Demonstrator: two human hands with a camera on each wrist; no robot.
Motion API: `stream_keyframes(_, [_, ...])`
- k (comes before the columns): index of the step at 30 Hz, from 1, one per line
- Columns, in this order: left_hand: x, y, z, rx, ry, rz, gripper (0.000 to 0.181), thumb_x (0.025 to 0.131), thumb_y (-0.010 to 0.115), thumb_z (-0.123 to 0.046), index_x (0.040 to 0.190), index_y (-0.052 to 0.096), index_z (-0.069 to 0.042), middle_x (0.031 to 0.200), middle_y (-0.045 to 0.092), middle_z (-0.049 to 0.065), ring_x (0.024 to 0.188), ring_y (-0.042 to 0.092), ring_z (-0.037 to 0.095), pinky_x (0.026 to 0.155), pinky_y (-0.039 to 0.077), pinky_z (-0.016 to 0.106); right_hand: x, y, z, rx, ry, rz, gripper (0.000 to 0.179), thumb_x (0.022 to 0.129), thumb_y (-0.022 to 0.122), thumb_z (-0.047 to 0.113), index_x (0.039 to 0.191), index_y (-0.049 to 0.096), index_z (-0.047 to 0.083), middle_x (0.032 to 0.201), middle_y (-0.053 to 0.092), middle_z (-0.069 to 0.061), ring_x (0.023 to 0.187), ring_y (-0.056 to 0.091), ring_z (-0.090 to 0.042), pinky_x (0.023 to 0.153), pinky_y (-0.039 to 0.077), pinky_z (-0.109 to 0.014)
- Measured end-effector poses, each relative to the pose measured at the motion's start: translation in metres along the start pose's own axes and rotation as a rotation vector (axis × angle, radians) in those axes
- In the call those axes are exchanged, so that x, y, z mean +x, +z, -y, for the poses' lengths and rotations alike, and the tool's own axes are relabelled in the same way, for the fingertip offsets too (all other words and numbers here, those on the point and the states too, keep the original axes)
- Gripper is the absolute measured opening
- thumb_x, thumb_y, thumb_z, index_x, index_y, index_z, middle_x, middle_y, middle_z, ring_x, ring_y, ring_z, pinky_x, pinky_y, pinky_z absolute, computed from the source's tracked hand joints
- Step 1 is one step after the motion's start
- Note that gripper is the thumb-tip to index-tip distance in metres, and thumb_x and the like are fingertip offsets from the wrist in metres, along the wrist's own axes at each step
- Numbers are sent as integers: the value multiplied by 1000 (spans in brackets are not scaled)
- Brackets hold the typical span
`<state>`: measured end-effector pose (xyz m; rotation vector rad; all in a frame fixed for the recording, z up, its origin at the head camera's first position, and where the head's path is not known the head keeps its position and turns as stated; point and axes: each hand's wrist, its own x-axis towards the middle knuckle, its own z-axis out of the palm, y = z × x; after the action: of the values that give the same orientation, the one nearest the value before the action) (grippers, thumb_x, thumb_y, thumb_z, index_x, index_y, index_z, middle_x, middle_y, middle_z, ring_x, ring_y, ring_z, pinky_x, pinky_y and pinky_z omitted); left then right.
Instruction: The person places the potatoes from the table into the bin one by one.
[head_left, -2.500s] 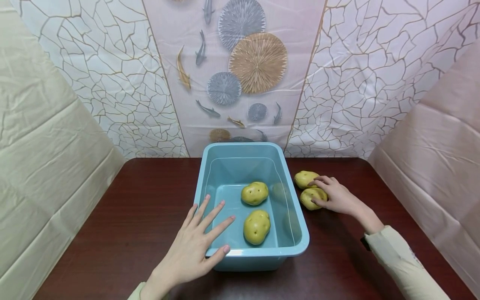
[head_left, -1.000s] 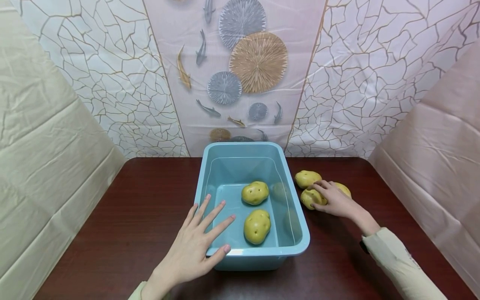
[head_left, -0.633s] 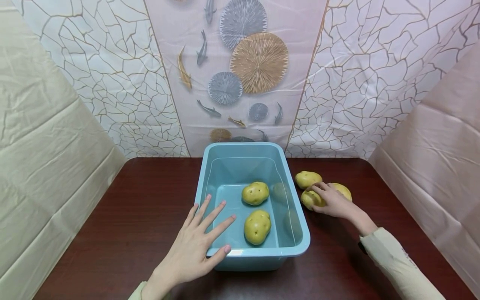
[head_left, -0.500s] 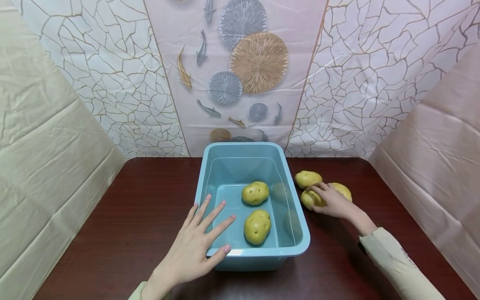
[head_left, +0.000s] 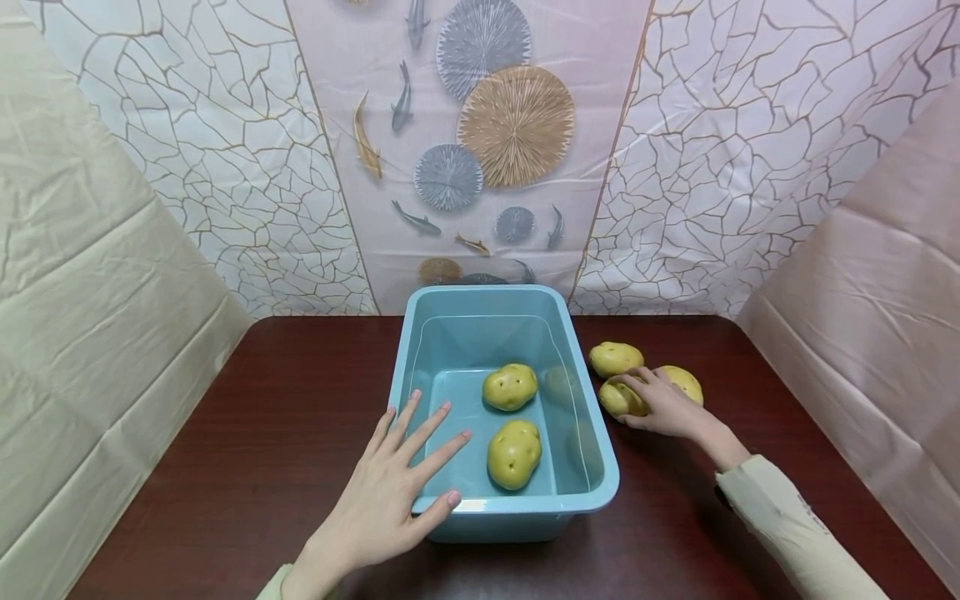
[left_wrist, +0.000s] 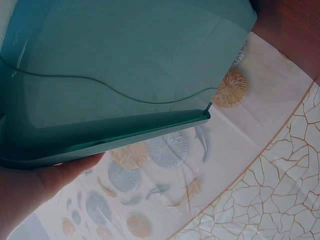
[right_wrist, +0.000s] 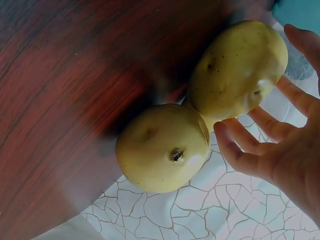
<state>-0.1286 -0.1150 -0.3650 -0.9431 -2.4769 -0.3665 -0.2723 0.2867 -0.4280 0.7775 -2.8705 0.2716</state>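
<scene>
In the head view my left hand lies spread over the near left corner of a light-blue plastic tub, fingers reaching over its inside and thumb at the near rim. Two yellow potatoes, a far one and a near one, lie on the tub's floor. Right of the tub, my right hand holds a potato, with fingers curved over its far side and thumb on the near side. In the right wrist view this potato sits by the fingertips, its far side hidden.
Another potato lies just behind the held one, beside the tub's wall. A further potato lies right of it, partly covered by my right hand. All rest on a dark red-brown table. A patterned cloth hangs behind.
My right hand has shifted slightly nearer to me, and the potato at its right, hidden 2.5 seconds ago, now shows. The held potato has barely moved. My left hand and the tub are unmoved.
</scene>
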Motion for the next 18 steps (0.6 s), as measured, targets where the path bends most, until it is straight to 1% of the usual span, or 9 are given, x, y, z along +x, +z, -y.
stream_keyframes(10, [0,0,-1,-1,4,-9,50,88,45,-47,134,40,-30,146,28,1,138,11,31,100,22,57,1,2,0,16,56,53,60,71,71,30,124,50,9,120,47,-22,102,45,-43,75,43,-55])
stream_keyframes(18, [0,0,0,0,2,-5,50,88,45,-47,134,40,-30,146,29,1,138,11,31,101,21,57,4,4,1,23,63,61,62,70,73,29,124,50,10,120,47,-23,100,44,-41,75,43,-54])
